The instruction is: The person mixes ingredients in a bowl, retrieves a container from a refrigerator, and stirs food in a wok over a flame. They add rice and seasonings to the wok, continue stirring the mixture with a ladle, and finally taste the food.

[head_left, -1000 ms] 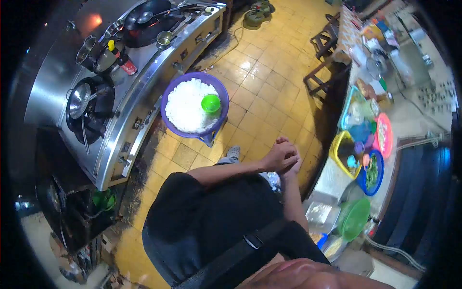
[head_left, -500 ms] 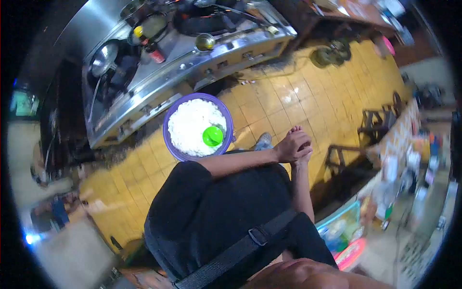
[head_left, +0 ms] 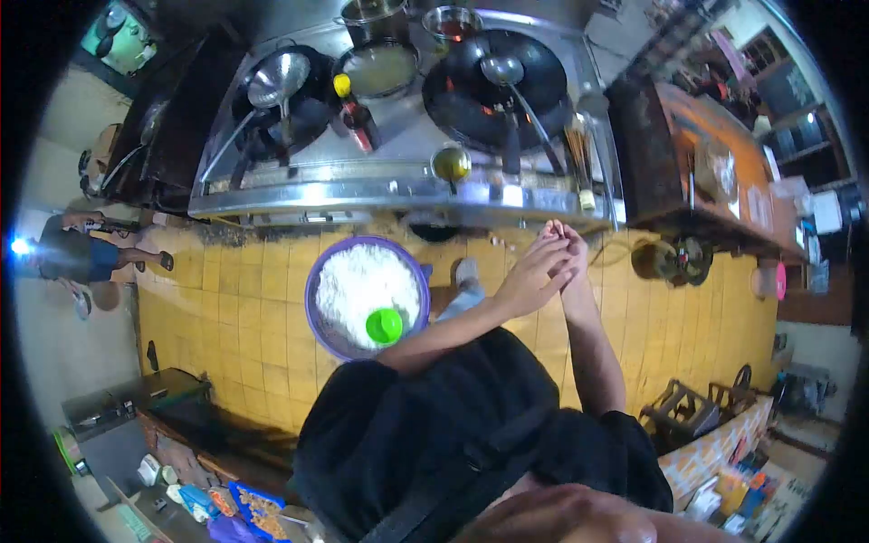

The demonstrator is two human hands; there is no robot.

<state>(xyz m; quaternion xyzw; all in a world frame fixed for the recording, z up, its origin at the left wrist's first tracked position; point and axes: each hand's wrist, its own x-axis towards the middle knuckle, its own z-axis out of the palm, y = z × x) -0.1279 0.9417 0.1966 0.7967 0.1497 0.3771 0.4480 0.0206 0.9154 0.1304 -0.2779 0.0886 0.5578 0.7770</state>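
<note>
My left hand (head_left: 536, 279) reaches across in front of my body, fingers stretched out and a little apart, touching my right hand. My right hand (head_left: 568, 246) is raised beside it with slightly bent fingers, partly covered by the left. Nothing shows in either hand. To the left of my hands, a purple tub (head_left: 312, 312) stands on the floor, heaped with cooked white rice (head_left: 367, 281). A bright green cup or scoop (head_left: 384, 326) sits in the rice. My left forearm passes over the tub's near edge.
Ahead runs a steel stove (head_left: 344, 195) with a large wok (head_left: 444, 100), a ladle (head_left: 501, 71), a strainer (head_left: 279, 80), a yellow-capped bottle (head_left: 356, 122) and a small bowl (head_left: 450, 165). A wooden table (head_left: 724, 172) stands right, stools (head_left: 679, 412) behind, and another person (head_left: 86, 253) far left.
My view has turned and the stove now lies straight ahead. My left hand has loosened from around my right wrist and slid up to the right hand's fingers. The tub stays on the floor.
</note>
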